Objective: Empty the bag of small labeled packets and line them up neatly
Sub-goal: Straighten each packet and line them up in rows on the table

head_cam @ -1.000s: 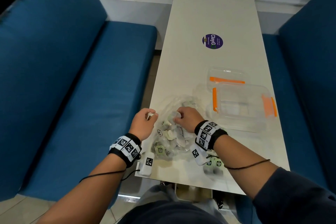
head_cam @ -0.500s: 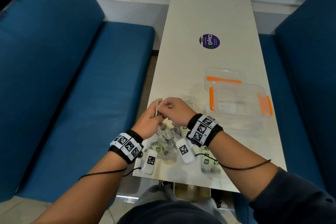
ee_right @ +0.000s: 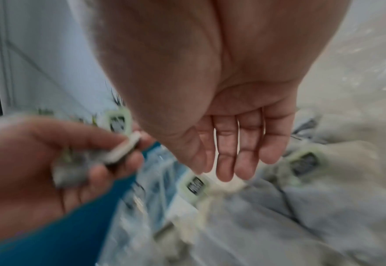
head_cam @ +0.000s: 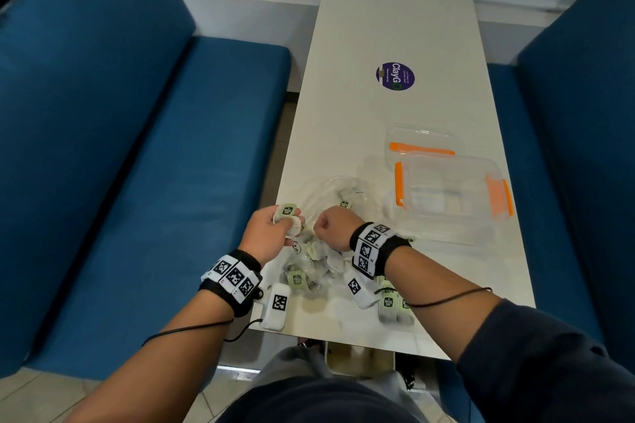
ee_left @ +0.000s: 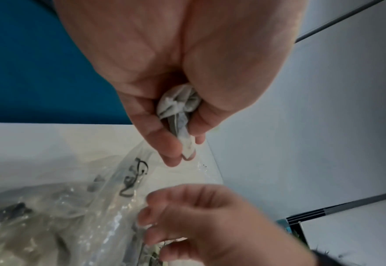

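Presently, I observe the left hand raised just above the near left edge of the table, its fingers curled round a small bunch of packets; one green-labelled packet stands up above the knuckles in the head view, and the left wrist view shows crumpled white wrapping pinched between thumb and fingers. The right hand is just beside it, over the clear plastic bag. From the head view its fingers look bent under; the right wrist view shows them only loosely bent, side by side, tips pointing down toward a labelled packet in the bag. I cannot tell whether they touch it; that view is blurred. I see nothing held in that hand.

The bag lies on the table's near end, mouth toward the hands, with many packets still inside and under the wrists. Two more packets lie side by side near the front edge, partly hidden by the right forearm. Beyond the bag on the right stands a clear box with orange clips, its lid lying just behind it. A purple round sticker sits mid-table.
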